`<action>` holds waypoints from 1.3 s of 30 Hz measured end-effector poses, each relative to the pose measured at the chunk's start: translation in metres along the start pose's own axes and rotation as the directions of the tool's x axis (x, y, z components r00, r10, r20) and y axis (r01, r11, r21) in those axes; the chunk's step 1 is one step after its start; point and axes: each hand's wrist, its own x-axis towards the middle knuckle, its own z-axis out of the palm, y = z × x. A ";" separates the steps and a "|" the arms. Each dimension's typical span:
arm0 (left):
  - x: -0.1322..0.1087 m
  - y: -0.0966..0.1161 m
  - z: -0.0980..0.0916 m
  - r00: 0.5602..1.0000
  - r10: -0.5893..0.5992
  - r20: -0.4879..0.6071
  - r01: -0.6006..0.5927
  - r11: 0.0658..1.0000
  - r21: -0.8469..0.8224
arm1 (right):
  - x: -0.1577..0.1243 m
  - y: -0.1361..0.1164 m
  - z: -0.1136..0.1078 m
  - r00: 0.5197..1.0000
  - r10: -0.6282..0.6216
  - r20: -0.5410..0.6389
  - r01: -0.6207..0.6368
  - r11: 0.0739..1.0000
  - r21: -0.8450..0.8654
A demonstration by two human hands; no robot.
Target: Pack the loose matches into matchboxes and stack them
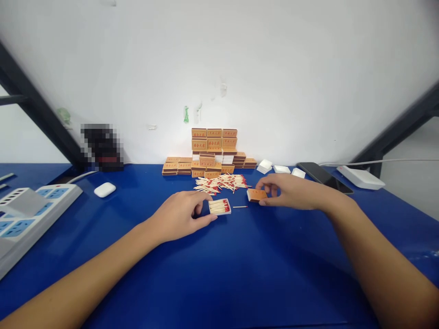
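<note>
My left hand (181, 214) pinches the end of a small white matchbox tray (220, 206) filled with red-tipped matches, resting on the blue table (219, 269). My right hand (288, 192) grips an orange matchbox sleeve (256, 195) lying just right of the tray. A single match (240, 207) lies between tray and sleeve. Behind them is a loose pile of matches (221, 183).
A stack of orange matchboxes (211, 153) stands against the white wall. Empty white trays (279, 168), a dark phone (324, 177) and a white box (360, 177) lie at the right. A white earbud case (104, 189) and a power strip (27, 210) are at the left.
</note>
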 end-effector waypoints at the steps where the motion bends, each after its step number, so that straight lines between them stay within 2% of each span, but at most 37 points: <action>1: 0.000 0.000 0.000 1.000 0.000 -0.014 0.000 1.000 0.002 | 0.000 -0.005 0.002 0.998 -0.049 -0.045 0.050 0.999 0.014; 4: 0.000 -0.002 0.001 1.000 0.000 -0.023 0.000 1.000 0.016 | -0.002 -0.027 0.006 0.975 -0.179 -0.133 0.190 0.979 0.072; 7: -0.001 -0.002 -0.001 1.000 0.008 0.003 -0.008 0.999 0.035 | -0.006 -0.051 0.011 0.954 -0.274 -0.125 0.289 0.948 0.131; 10: -0.002 0.000 -0.005 0.999 0.029 -0.033 -0.028 0.999 0.029 | -0.009 -0.069 0.020 0.940 -0.313 -0.138 0.332 0.933 0.142; 14: -0.003 0.003 -0.007 0.989 0.087 -0.117 -0.089 0.996 -0.005 | -0.008 -0.079 0.032 0.912 -0.363 -0.193 0.388 0.915 0.113; 18: -0.002 -0.001 -0.005 0.986 0.106 -0.126 -0.112 0.993 -0.043 | -0.004 -0.076 0.037 0.908 -0.360 -0.215 0.395 0.907 0.148; 22: 0.002 -0.012 -0.010 0.986 0.085 -0.144 -0.088 0.996 -0.021 | 0.002 -0.067 0.041 0.930 -0.318 -0.185 0.353 0.913 0.203; 28: 0.005 -0.028 -0.017 0.987 0.016 -0.163 -0.022 0.999 -0.030 | 0.006 -0.067 0.049 0.927 -0.358 -0.109 0.373 0.911 0.175; 32: 0.005 -0.032 -0.017 0.987 0.008 -0.163 -0.016 0.999 -0.046 | 0.007 -0.062 0.040 0.926 -0.361 -0.110 0.376 0.903 0.206; 39: 0.006 -0.031 -0.020 0.991 -0.024 -0.129 0.018 0.999 -0.049 | 0.009 -0.042 0.023 0.958 -0.257 -0.126 0.285 0.897 0.338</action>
